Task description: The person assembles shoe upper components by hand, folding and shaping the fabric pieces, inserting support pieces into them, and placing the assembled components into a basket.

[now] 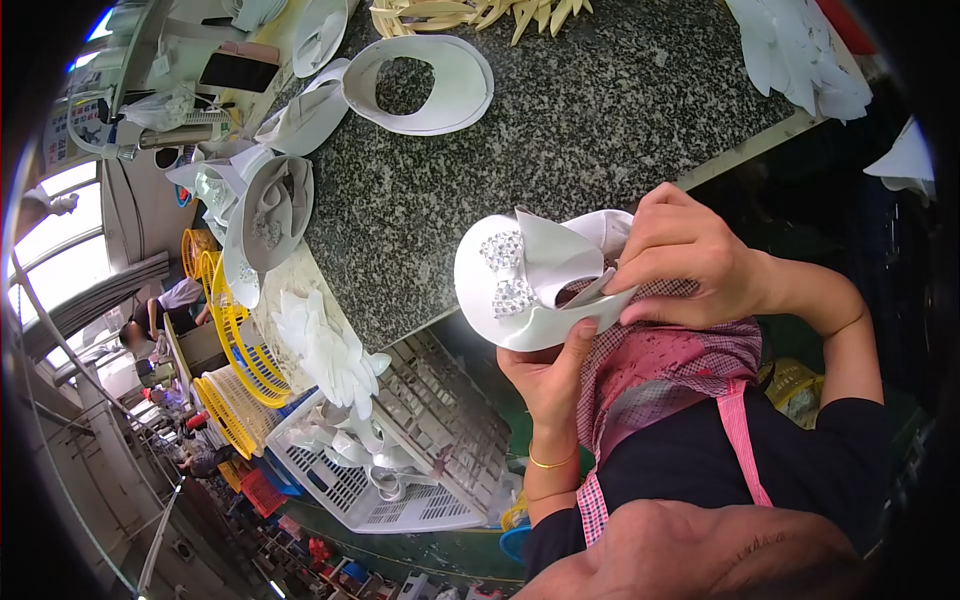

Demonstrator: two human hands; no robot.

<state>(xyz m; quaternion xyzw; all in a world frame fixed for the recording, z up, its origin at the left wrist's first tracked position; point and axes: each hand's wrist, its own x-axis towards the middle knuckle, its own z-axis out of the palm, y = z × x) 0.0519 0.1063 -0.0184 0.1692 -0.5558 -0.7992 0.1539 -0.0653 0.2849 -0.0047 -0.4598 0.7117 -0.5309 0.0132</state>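
A white shoe upper [555, 250] with a sparkly bow ornament [508, 273] is between my two hands, over the near edge of the speckled dark table [560, 130]. My left hand [550, 380], with a gold bracelet at its wrist, grips its lower edge; the thumb lies on the white material and the other fingers are hidden beneath. My right hand [680, 260] pinches the opposite side near the opening, its fingers curled and the thumb below. The checked apron [650, 360] lies just behind the piece.
White oval pieces [465, 85] and cream strips [440, 12] lie on the table's far side. More white pieces sit at left [265, 215] and upper right [800, 60]. A white crate [350, 510] and yellow baskets [225, 415] stand lower left. People are in the background.
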